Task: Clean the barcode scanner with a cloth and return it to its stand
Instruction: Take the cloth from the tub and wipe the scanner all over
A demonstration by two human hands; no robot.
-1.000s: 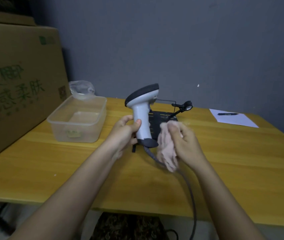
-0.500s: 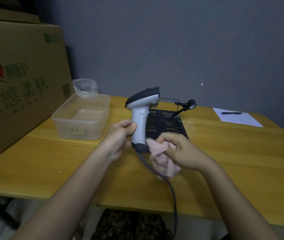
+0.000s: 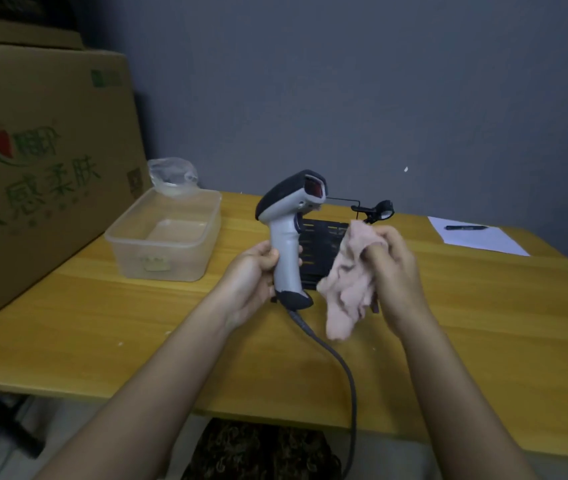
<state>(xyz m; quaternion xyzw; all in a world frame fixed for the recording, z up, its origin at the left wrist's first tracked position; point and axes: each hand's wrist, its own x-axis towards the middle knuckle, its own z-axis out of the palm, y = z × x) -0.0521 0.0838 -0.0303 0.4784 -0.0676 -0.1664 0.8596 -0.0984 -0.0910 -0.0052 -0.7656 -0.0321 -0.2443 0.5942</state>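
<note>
A grey and black barcode scanner (image 3: 289, 216) stands upright above the wooden table (image 3: 483, 323), its red window turned to the right. My left hand (image 3: 251, 278) grips its handle. A dark cable (image 3: 341, 368) runs from its base over the table's front edge. My right hand (image 3: 393, 271) holds a crumpled pink cloth (image 3: 348, 285) just right of the handle, a small gap apart from it. Behind both sits the black slotted stand (image 3: 324, 237) with a thin arm and a ring clip (image 3: 384, 213).
A clear plastic container (image 3: 165, 237) with a crumpled plastic bag (image 3: 171, 178) behind it stands at the left. A large cardboard box (image 3: 40, 168) fills the far left. A white paper sheet (image 3: 476, 239) with a black pen (image 3: 466, 227) lies at the back right.
The scanner head has turned so its window faces right. My right hand with the cloth rose from the scanner's base to beside the handle.
</note>
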